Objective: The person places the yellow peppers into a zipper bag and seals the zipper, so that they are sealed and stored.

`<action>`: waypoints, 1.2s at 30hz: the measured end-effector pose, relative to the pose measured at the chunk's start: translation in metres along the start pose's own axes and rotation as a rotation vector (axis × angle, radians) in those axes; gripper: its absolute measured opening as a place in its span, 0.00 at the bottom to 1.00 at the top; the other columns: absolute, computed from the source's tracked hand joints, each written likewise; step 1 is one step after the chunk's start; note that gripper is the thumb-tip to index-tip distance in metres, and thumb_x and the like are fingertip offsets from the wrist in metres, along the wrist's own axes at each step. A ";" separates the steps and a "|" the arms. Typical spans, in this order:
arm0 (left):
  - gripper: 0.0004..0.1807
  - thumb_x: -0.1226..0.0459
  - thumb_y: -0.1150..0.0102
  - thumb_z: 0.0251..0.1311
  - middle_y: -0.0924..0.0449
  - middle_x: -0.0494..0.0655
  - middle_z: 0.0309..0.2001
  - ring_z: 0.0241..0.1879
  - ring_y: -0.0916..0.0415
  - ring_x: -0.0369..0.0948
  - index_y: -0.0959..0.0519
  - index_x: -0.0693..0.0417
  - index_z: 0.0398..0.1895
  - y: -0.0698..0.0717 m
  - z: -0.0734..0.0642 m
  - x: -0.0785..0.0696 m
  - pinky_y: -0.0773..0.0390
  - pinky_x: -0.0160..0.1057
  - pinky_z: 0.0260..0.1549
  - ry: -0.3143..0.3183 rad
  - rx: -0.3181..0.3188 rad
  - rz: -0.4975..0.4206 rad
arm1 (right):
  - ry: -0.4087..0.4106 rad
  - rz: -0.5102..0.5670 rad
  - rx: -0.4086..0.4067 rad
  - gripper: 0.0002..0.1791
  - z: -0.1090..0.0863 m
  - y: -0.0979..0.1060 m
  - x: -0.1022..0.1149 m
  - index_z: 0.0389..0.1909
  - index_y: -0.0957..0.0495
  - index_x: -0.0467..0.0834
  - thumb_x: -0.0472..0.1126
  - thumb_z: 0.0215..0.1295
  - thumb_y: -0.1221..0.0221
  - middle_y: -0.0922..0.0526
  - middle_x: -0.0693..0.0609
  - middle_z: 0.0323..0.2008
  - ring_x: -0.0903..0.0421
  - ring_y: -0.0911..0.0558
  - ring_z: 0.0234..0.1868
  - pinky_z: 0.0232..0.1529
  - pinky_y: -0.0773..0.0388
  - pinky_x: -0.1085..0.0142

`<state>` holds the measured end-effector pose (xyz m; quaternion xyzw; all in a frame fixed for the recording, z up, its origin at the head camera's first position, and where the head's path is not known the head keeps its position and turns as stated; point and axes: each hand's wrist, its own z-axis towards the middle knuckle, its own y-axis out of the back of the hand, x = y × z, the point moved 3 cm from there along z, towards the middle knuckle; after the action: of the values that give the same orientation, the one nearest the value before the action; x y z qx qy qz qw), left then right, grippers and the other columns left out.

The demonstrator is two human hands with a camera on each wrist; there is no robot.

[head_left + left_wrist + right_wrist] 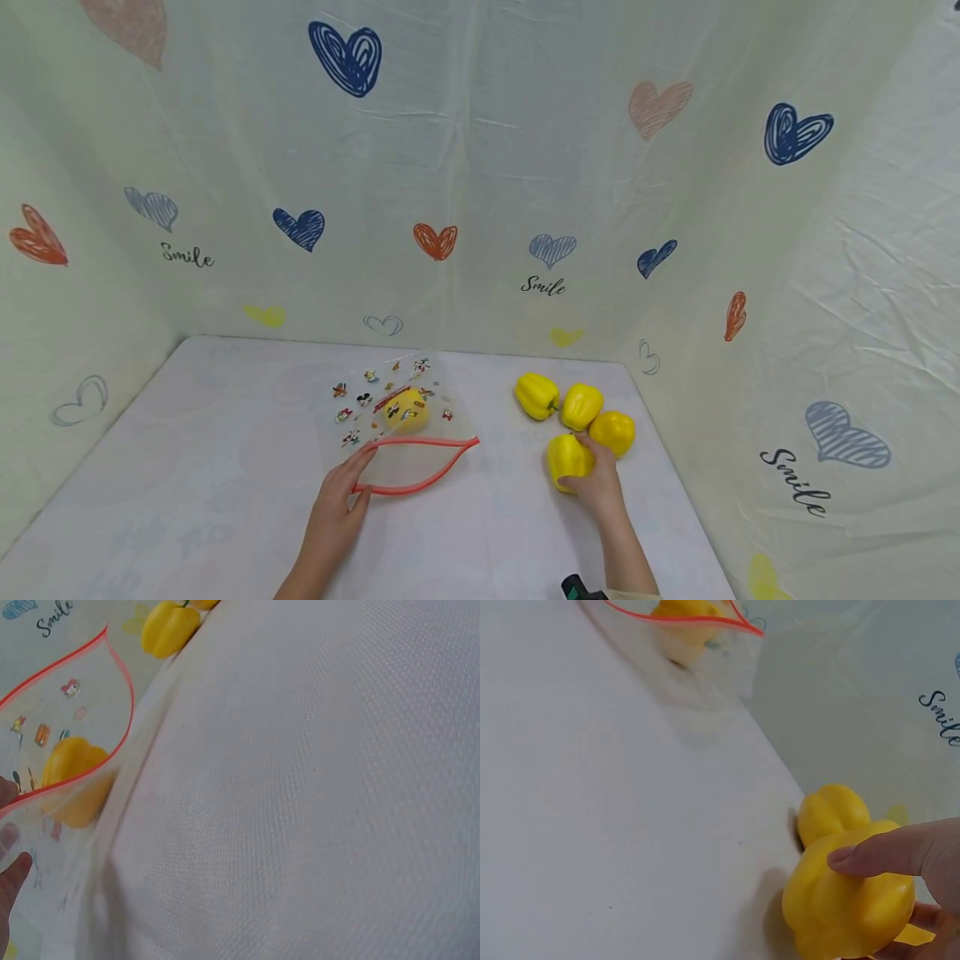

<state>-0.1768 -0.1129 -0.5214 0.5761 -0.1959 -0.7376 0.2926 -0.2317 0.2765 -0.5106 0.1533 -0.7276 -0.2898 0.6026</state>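
A clear zip bag (pixel 438 465) with cartoon prints and a red-edged mouth lies on the table, its mouth spread apart. One yellow bell pepper (pixel 406 412) is inside it. My left hand (pixel 339 498) holds the bag's mouth at its left end, fingers at the far red edge and thumb at the near one. On the right, my right hand (pixel 600 483) grips another yellow bell pepper (pixel 847 900), thumb on one side and fingers round the other. Just beyond it are three more yellow peppers, among them a left one (pixel 536 396) and a right one (pixel 613 433).
The table (pixel 187 467) has a pale cloth. A curtain (pixel 480 167) printed with hearts and "Smile" rises at the back and sides. A dark object with a green patch (pixel 576 587) shows at the bottom edge, beside the right forearm.
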 end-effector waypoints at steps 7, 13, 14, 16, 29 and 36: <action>0.35 0.78 0.36 0.53 0.32 0.52 0.67 0.62 0.35 0.52 0.30 0.56 0.67 -0.001 0.000 0.002 0.31 0.59 0.59 -0.006 -0.007 -0.005 | 0.027 -0.009 0.034 0.46 -0.007 -0.015 0.015 0.68 0.34 0.42 0.25 0.45 0.29 0.41 0.35 0.68 0.33 0.40 0.66 0.64 0.43 0.34; 0.35 0.78 0.35 0.51 0.31 0.52 0.66 0.61 0.34 0.52 0.29 0.57 0.66 -0.002 0.000 0.003 0.30 0.59 0.58 -0.036 -0.023 0.000 | 0.069 0.009 0.081 0.45 -0.019 -0.028 0.028 0.67 0.32 0.43 0.26 0.43 0.28 0.35 0.39 0.64 0.37 0.35 0.64 0.63 0.40 0.36; 0.35 0.78 0.35 0.51 0.30 0.52 0.66 0.61 0.34 0.52 0.29 0.57 0.66 -0.002 0.000 0.003 0.30 0.59 0.58 -0.038 -0.025 0.001 | 0.080 0.014 0.092 0.44 -0.022 -0.030 0.030 0.66 0.31 0.43 0.26 0.44 0.28 0.35 0.40 0.63 0.38 0.34 0.63 0.63 0.39 0.37; 0.35 0.78 0.35 0.51 0.30 0.52 0.66 0.61 0.33 0.52 0.28 0.57 0.65 -0.002 0.000 0.003 0.30 0.59 0.57 -0.042 -0.031 0.002 | 0.096 0.026 0.111 0.44 -0.026 -0.035 0.033 0.66 0.31 0.44 0.27 0.44 0.27 0.34 0.41 0.63 0.38 0.33 0.63 0.63 0.38 0.38; 0.33 0.79 0.33 0.48 0.27 0.52 0.64 0.58 0.30 0.53 0.25 0.58 0.62 0.002 -0.001 -0.002 0.27 0.58 0.54 -0.069 -0.085 0.008 | 0.171 0.048 0.232 0.44 -0.049 -0.058 0.055 0.64 0.29 0.47 0.33 0.42 0.24 0.32 0.43 0.62 0.41 0.31 0.57 0.58 0.30 0.41; 0.33 0.78 0.33 0.49 0.27 0.52 0.63 0.58 0.30 0.52 0.25 0.57 0.63 0.001 0.000 -0.002 0.26 0.57 0.54 -0.048 -0.086 0.019 | 0.170 0.070 0.275 0.43 -0.058 -0.071 0.062 0.64 0.28 0.49 0.36 0.41 0.23 0.31 0.46 0.61 0.43 0.30 0.55 0.56 0.27 0.44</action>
<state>-0.1762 -0.1119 -0.5197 0.5433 -0.1765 -0.7562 0.3192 -0.1983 0.1719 -0.4987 0.2329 -0.7115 -0.1525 0.6452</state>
